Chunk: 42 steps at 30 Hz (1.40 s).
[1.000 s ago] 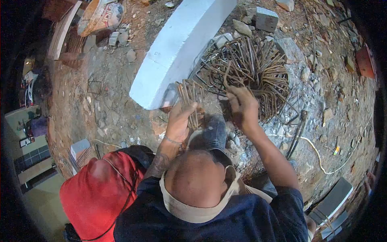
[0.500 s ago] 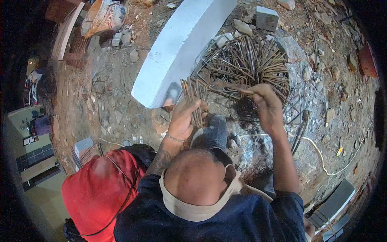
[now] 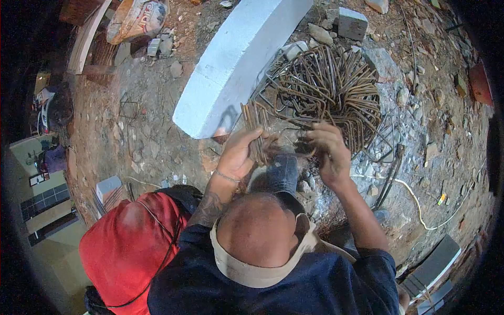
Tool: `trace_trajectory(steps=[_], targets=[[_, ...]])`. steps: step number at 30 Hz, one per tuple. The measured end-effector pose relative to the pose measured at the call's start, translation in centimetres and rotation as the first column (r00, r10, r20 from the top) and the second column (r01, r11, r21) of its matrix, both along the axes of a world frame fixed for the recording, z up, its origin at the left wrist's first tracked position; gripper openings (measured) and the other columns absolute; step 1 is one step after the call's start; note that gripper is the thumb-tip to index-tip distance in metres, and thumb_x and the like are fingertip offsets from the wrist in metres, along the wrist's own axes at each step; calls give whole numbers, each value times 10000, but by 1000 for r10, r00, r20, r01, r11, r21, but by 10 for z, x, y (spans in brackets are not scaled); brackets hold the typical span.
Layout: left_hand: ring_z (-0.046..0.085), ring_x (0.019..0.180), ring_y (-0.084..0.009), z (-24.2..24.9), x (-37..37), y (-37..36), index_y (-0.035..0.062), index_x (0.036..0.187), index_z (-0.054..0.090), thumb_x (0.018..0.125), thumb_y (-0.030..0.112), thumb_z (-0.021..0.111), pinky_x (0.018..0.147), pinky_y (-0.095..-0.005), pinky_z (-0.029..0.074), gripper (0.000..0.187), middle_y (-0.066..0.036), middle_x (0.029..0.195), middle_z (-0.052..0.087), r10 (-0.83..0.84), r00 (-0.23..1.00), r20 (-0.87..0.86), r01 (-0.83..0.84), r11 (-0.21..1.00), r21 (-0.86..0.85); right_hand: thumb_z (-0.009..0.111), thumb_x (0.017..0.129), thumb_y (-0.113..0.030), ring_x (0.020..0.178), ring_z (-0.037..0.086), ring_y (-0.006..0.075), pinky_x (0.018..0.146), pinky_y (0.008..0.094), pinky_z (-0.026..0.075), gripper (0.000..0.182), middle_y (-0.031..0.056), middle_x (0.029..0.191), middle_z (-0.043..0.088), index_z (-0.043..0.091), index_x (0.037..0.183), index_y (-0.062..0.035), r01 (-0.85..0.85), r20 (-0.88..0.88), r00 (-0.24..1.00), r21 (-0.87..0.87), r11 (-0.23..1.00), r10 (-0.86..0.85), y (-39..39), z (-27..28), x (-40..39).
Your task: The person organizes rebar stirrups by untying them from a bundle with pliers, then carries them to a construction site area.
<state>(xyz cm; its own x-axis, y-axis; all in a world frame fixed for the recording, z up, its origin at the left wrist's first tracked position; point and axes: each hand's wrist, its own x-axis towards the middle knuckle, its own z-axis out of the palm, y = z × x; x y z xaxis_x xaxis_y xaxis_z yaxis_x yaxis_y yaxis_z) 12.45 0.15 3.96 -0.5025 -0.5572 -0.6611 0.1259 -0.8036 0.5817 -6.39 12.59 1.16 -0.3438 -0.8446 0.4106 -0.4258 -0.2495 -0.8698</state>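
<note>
My left hand point(image 3: 242, 149) is closed around a small bundle of rusty rebar stirrups point(image 3: 254, 119), held upright over my jeans-covered leg. My right hand point(image 3: 329, 152) has its fingers curled, just in front of a big heap of rebar stirrups point(image 3: 336, 86) on the ground. Between the two hands is a rusty, motion-blurred stirrup point(image 3: 294, 153), its near end at my right fingers. The blur hides its exact shape and whether it touches the bundle.
A long white foam block point(image 3: 226, 73) lies beyond my left hand. Grey rubble and a concrete block point(image 3: 352, 25) surround the heap. A pale cable point(image 3: 412, 194) crosses the dirt at right. Red cloth point(image 3: 128, 252) is close at left; a stained bucket point(image 3: 137, 21) lies at upper left.
My right hand has come down and left, away from the heap, drawing a stirrup toward my left hand. The left hand keeps its bundle and has barely moved.
</note>
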Motion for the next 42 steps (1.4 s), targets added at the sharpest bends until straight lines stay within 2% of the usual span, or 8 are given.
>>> trace_trajectory(steps=[9, 15, 21, 27, 30, 35, 37, 42], targets=[[631, 854, -202, 5, 8, -5, -26, 1135, 497, 887, 85, 541, 689, -297, 540, 275, -123, 977, 608, -50, 998, -49, 52, 998, 33, 649, 618, -46, 1148, 447, 355, 990, 458, 369, 353, 138, 1160, 495, 640, 963, -118, -231, -306, 911, 173, 957, 275, 4, -52, 13], [620, 831, -173, 6, 10, 3, -5, 1125, 503, 879, 84, 563, 698, -300, 533, 269, -95, 963, 610, -25, 993, 114, 37, 994, -98, 560, 766, -116, 1025, 498, 296, 864, 403, 400, 360, 137, 1061, 547, 556, 1122, -61, 178, -438, 899, 422, 889, 28, -38, -79, 28], [613, 833, -175, -1, 18, 6, 11, 1081, 512, 867, 81, 582, 717, -304, 524, 236, -80, 915, 609, 9, 992, 124, -1, 998, -70, 542, 762, -150, 972, 516, 261, 786, 368, 405, 311, 96, 936, 565, 558, 1053, -44, 238, -778, 580, 445, 863, 242, -65, -99, 24], [612, 863, -161, -9, 15, 5, 2, 1105, 537, 891, 116, 558, 718, -301, 530, 243, -85, 958, 624, -27, 998, 61, 32, 996, -83, 578, 765, -69, 770, 589, 326, 699, 393, 479, 204, 102, 857, 597, 608, 966, -87, 177, -224, 968, 291, 940, -113, -36, -16, 26], [605, 864, -166, -11, 11, 4, 4, 1101, 521, 887, 104, 555, 722, -298, 519, 239, -82, 957, 611, -39, 998, 47, 43, 996, -80, 596, 835, -120, 717, 605, 227, 660, 333, 480, 161, 101, 821, 611, 611, 974, -40, 258, -34, 966, 245, 934, -258, -31, -6, 10], [605, 843, -172, -6, 11, 5, -1, 1094, 507, 884, 95, 550, 707, -292, 515, 235, -90, 950, 600, -18, 998, 66, 23, 998, -65, 516, 927, -219, 610, 493, 76, 544, 210, 395, 232, 25, 713, 565, 602, 1008, -20, 459, 233, 823, 263, 849, -517, -24, 25, -16], [612, 894, -184, -5, 10, 7, 8, 1102, 528, 889, 110, 550, 718, -304, 535, 237, -94, 993, 619, -25, 999, 29, 27, 997, -68, 487, 941, -258, 526, 393, 46, 465, 182, 320, 249, -28, 625, 458, 589, 1003, -39, 171, 696, 606, 358, 918, -385, -22, 21, -26], [615, 898, -192, -1, 4, 9, 6, 1102, 525, 878, 83, 548, 717, -311, 538, 238, -107, 1008, 617, -63, 998, -3, 63, 997, -44, 491, 936, -267, 486, 327, 35, 417, 201, 252, 250, -66, 582, 361, 575, 1026, -50, -237, 916, 271, 362, 902, -297, -24, -36, 11]])
